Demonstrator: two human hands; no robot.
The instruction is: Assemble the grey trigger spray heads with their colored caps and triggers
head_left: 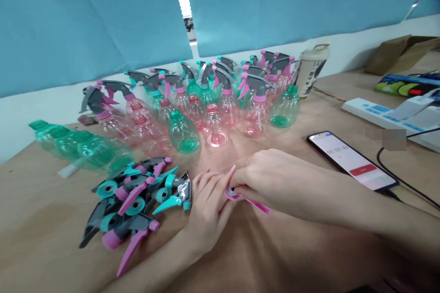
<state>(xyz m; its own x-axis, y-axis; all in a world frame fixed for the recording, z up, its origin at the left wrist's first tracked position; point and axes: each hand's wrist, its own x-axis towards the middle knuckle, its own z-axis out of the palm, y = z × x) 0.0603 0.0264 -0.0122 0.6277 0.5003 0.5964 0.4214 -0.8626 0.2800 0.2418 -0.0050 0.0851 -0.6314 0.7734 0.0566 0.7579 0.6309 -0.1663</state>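
Observation:
A pink-and-grey spray head is between my two hands, its pink collar and trigger partly showing. My left hand has its fingers closed round the collar side. From the right, my right hand pinches at the collar opening, and whatever its fingertips hold there is too small to name. Just left of my left hand lies a pile of loose spray heads in pink, teal and grey. Beyond my hands stand uncapped bottles, among them a green one and a clear pink one.
Bottles fitted with spray heads crowd the back. Several green bottles lie at the left. A phone, a white power strip, cables, a lidded cup and a cardboard box occupy the right.

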